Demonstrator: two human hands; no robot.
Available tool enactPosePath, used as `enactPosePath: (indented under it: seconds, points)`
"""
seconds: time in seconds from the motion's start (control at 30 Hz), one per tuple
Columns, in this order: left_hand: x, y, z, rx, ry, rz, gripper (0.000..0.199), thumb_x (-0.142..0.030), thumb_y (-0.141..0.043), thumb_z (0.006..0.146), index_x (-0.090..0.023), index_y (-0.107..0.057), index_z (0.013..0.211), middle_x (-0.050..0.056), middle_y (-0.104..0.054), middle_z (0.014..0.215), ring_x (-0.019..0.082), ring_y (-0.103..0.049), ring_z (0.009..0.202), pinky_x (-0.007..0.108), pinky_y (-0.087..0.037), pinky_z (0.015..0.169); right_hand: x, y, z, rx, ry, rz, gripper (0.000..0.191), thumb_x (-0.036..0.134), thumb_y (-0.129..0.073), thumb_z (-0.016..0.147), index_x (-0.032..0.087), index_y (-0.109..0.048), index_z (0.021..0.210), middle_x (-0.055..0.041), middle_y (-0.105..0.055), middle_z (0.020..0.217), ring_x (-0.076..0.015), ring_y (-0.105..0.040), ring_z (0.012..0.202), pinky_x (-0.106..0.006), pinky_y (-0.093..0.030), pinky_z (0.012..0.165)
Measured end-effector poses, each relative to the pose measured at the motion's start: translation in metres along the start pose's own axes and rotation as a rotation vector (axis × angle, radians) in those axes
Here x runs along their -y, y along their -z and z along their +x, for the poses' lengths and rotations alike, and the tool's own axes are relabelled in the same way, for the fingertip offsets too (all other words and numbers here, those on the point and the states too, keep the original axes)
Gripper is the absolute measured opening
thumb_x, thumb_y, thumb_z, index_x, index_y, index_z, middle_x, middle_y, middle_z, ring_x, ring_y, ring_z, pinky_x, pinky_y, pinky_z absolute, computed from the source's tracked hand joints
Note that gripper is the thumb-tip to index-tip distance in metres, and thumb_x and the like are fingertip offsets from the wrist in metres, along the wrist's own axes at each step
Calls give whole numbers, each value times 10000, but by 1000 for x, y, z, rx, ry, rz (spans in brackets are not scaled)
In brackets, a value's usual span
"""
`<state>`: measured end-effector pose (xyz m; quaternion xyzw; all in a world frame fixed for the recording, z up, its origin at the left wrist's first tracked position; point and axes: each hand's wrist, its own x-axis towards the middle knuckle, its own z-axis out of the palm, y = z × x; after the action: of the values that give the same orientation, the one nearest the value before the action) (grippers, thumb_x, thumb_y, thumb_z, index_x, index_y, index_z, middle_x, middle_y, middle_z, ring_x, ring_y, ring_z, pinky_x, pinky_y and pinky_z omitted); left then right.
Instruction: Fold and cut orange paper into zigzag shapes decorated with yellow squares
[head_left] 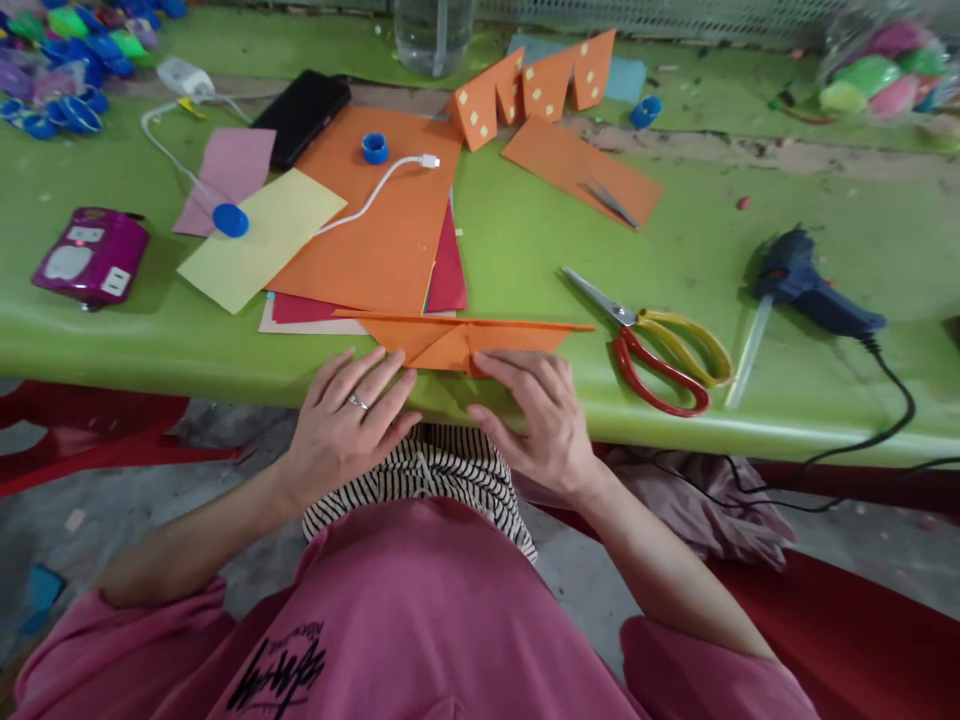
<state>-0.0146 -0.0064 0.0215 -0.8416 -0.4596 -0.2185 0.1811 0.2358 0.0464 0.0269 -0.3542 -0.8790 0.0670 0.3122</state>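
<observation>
A folded orange paper [457, 345] lies at the near edge of the green table, with a long narrow fold along its far side. On its left part rest the fingertips of my left hand [349, 420], fingers spread, a ring on one of them. My right hand [536, 415] touches the paper's right part with its fingers, the thumb held apart and lower. Both palms hang at the table edge. Just beyond the paper are stacked sheets, an orange one [375, 230] on top, with a blue ring [375, 149] and a white cable end [429, 161] on it.
Scissors [626, 318] with red and yellow handles lie right of the paper, and a glue gun [814, 285] farther right. A purple power socket [94, 257] stands at the left. Dotted orange cutouts [551, 88], a black phone [304, 115] and a clear container [433, 35] are farther back.
</observation>
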Motion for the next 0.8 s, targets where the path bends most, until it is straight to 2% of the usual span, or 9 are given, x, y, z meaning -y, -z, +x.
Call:
enactPosePath:
  seconds: [0.17,0.27,0.33,0.4,0.53,0.67,0.8]
  points:
    - [-6,1,19,-119,1,47,333,-297,-719,873,-160,-663,1172,114,-731,1197,251,-652,1065,382,-514,938,-15,16,-6,-44,-43,-98,291,283,-649,932,244,-632,1219,-61,-740,1106,-226,-644,972,-399,-430,857]
    - [-14,-1,29,-157,-10,8,212,-236,-698,885,-184,-668,1089,92,-739,1161,235,-643,1051,379,-511,944,-19,16,-7,-37,-18,-174,261,270,-635,943,232,-656,1200,-55,-756,1084,-217,-635,947,-391,-417,854]
    - [-16,-4,35,-126,-29,-49,198,-219,-657,909,-187,-664,1104,95,-734,1175,232,-643,1080,381,-503,962,-20,14,-5,-26,0,-220,251,292,-626,952,227,-670,1191,-56,-760,1102,-220,-630,956,-391,-411,864]
    - [-17,-9,41,-37,-43,-104,235,-220,-612,933,-176,-659,1159,107,-724,1195,237,-645,1104,382,-500,959,-19,13,-4,4,15,-252,262,315,-621,956,233,-678,1199,-50,-761,1120,-226,-625,971,-400,-398,886]
    - [-17,-16,49,98,-57,-133,278,-265,-553,972,-127,-650,1193,115,-730,1139,237,-666,998,386,-515,878,-18,11,-4,44,53,-299,297,336,-615,961,214,-673,1225,-51,-764,1122,-229,-615,983,-420,-362,937]
    - [-19,-14,49,105,-89,-74,270,-289,-562,976,-116,-653,1163,111,-729,1062,218,-651,882,360,-509,783,-16,8,-9,34,89,-353,305,372,-618,959,210,-672,1211,-59,-766,1104,-234,-610,991,-424,-344,961]
    - [-22,-11,48,91,-105,-50,233,-267,-580,970,-128,-652,1142,82,-725,998,197,-632,827,331,-508,751,-13,5,-11,-24,136,-390,192,325,-640,955,218,-685,1108,-27,-782,1058,-204,-616,950,-385,-358,956]
